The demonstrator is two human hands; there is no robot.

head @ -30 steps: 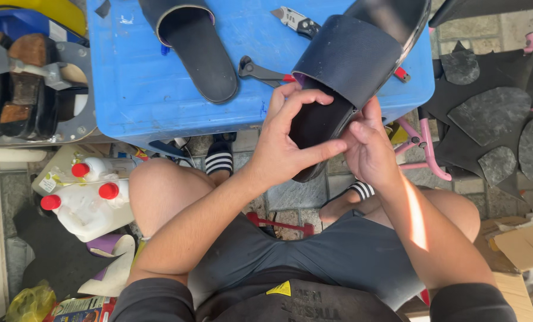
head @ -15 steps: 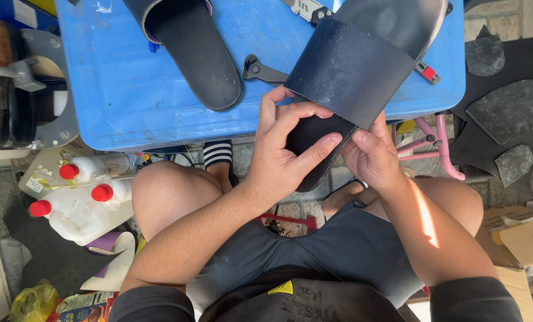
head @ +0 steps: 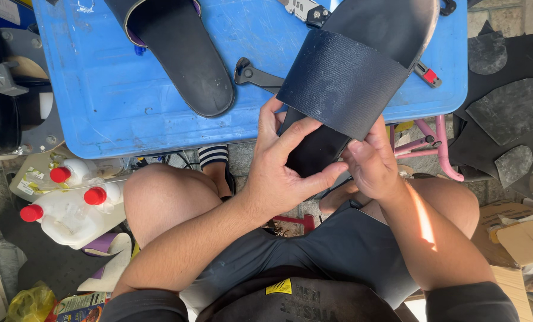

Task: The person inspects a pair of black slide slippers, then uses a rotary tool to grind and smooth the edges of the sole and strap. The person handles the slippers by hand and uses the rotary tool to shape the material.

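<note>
A black slide sandal (head: 361, 65) with a wide dark strap lies partly over the edge of the blue table (head: 111, 119). My left hand (head: 284, 167) wraps around its heel end from the left, fingers across the sole. My right hand (head: 370, 161) pinches the same end from the right, just under the strap. A second black sandal (head: 177, 48) lies flat on the table to the left, untouched.
Black pliers (head: 251, 74) lie on the table beside the held sandal, and a red-tipped tool (head: 427, 74) pokes out at its right. White bottles with red caps (head: 70, 203) stand on the floor at left. Dark cut sole pieces (head: 510, 113) lie at right. My bare knees sit below the table edge.
The view has shifted closer to the table. Both hands keep hold of the sandal's heel end; my left fingers have slid slightly across the sole.
</note>
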